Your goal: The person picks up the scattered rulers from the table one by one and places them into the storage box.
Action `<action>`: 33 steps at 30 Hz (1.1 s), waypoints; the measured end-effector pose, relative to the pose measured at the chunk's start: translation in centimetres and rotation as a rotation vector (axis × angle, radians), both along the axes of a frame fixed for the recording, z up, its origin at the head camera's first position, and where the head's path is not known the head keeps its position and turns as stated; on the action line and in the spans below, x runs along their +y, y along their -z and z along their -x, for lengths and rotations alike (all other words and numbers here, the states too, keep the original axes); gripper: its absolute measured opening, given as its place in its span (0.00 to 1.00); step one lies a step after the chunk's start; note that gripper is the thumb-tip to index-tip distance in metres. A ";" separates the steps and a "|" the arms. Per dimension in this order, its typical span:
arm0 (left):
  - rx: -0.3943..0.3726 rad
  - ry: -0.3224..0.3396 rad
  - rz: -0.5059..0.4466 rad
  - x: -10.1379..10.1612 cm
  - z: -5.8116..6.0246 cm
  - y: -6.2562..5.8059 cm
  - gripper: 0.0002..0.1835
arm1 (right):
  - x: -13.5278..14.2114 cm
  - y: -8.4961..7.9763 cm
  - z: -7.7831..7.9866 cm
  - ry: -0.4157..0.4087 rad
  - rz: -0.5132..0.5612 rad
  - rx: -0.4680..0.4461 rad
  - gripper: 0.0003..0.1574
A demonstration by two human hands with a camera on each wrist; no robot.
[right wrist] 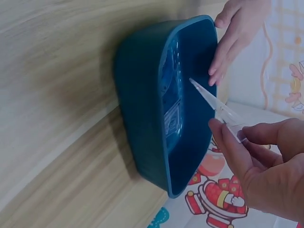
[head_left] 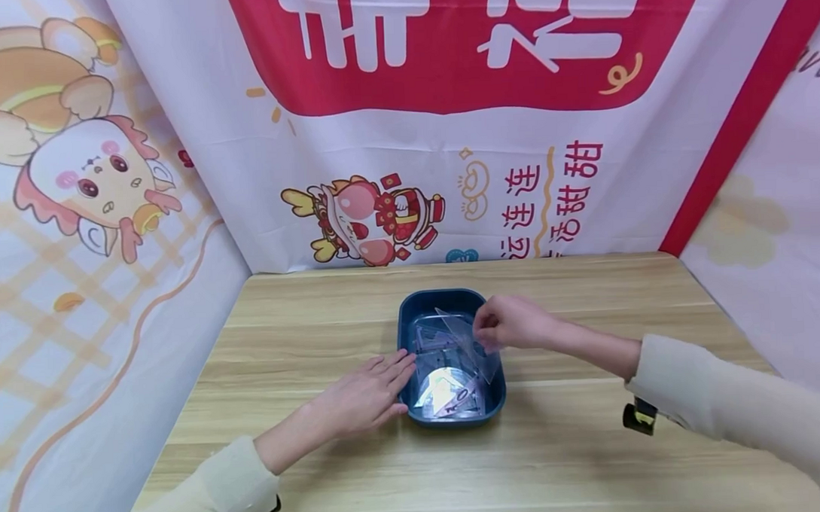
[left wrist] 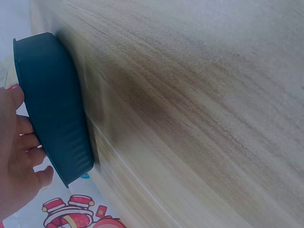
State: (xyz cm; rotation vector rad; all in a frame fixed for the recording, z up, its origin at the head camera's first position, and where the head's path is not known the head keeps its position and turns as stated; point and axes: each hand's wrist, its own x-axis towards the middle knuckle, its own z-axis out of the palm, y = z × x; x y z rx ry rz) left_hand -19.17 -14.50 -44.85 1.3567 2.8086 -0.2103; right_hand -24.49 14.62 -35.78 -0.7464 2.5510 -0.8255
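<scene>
A dark blue plastic bin (head_left: pixel 404 324) stands on the table with several clear flat pieces inside. Among them are a glossy half-round one, seemingly a protractor (head_left: pixel 431 387), and others with printed markings. Over the bin's right side my right hand (head_left: pixel 514 324) pinches a clear set square (right wrist: pixel 216 105) between thumb and fingers, tilted, one corner pointing into the bin. My left hand (head_left: pixel 367 393) lies at the bin's left side, fingers extended and touching the rim. The left wrist view shows those fingertips (left wrist: pixel 29 141) along the bin's edge. Glare hides part of the contents.
The wood-grain table (head_left: pixel 303 312) runs back to a white and red printed cloth (head_left: pixel 392 143). More printed cloth (head_left: pixel 181 309) hangs at the left and right. Dark straps (head_left: pixel 639 416) show at both sleeves.
</scene>
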 end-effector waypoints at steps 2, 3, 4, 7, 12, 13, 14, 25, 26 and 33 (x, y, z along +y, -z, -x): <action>-0.001 -0.003 0.006 -0.1 0.0 0.0 0.34 | -0.4 -0.1 0.2 0.001 -0.004 0.014 0.05; -0.002 -0.005 0.011 -0.1 0.0 -0.1 0.34 | -0.7 -0.2 0.4 0.002 -0.007 0.020 0.05; -0.003 -0.008 0.015 -0.1 -0.1 -0.1 0.35 | -0.9 -0.3 0.5 0.008 -0.011 0.022 0.05; -0.003 -0.009 0.018 -0.2 -0.1 -0.1 0.35 | -1.6 -0.7 0.8 0.015 -0.014 0.030 0.05; -0.001 -0.012 0.014 -0.4 -0.1 0.1 0.35 | -2.5 -0.7 1.1 0.032 -0.034 0.038 0.04; -0.003 -0.012 0.013 -0.4 -0.1 0.2 0.35 | -2.6 -0.6 1.2 0.036 -0.033 0.032 0.04; -0.001 -0.012 0.015 -0.5 -0.1 0.2 0.35 | -2.8 -0.4 1.3 0.039 -0.035 0.030 0.04; 0.015 -0.002 0.035 -0.5 0.0 -0.1 0.35 | -5.3 1.6 2.1 0.004 -0.083 -0.028 0.04; 0.018 0.000 0.034 -0.5 0.0 -0.1 0.35 | -5.6 1.6 2.1 -0.001 -0.098 -0.011 0.05; 0.032 0.008 0.025 -0.3 0.2 0.1 0.35 | -7.2 2.2 2.8 0.005 -0.123 -0.025 0.07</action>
